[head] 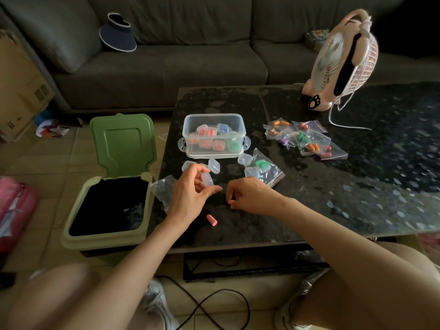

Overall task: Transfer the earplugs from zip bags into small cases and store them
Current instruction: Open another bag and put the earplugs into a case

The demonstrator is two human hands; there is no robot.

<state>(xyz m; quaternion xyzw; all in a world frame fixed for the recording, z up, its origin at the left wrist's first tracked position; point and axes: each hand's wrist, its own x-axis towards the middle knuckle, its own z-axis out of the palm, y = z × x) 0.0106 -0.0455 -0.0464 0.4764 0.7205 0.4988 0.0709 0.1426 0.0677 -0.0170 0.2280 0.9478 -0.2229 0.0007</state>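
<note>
**Figure: Earplug transfer at a dark stone-patterned table, head view**

Nearest the viewer, one loose earplug (212, 220) lay on the table (333, 198): a short pink foam cylinder, rounded at one end and flared at the other, between the two forearms. Just beyond it, the left hand (190, 194) gripped a small case (206, 181) of clear plastic, fingers and thumb curled round it. The right hand (250, 195), beside the left but apart from it, pinched a second earplug (231, 201), also pink, between thumb and curled fingertips, low over the tabletop. A crumpled clear zip bag (163, 189) lay partly under the left wrist at the table's left edge.

Behind the hands stood several empty cases (213, 166), and to their right a filled bag (264, 166) held green and dark earplugs. Farther back, a clear storage box (214, 135) sat lidless on its own lid, holding cases with pink, orange, green and blue earplugs. To its right, a spread of zip bags (307, 139) showed orange, purple, green and red pairs.

On the floor to the left, a bin (107, 203) stood with its green lid raised. At the table's far side, a pink fan (342, 63) bore a black paw-print mark on its base. Printing on the cardboard box (21, 91) at far left was too blurred to read.
</note>
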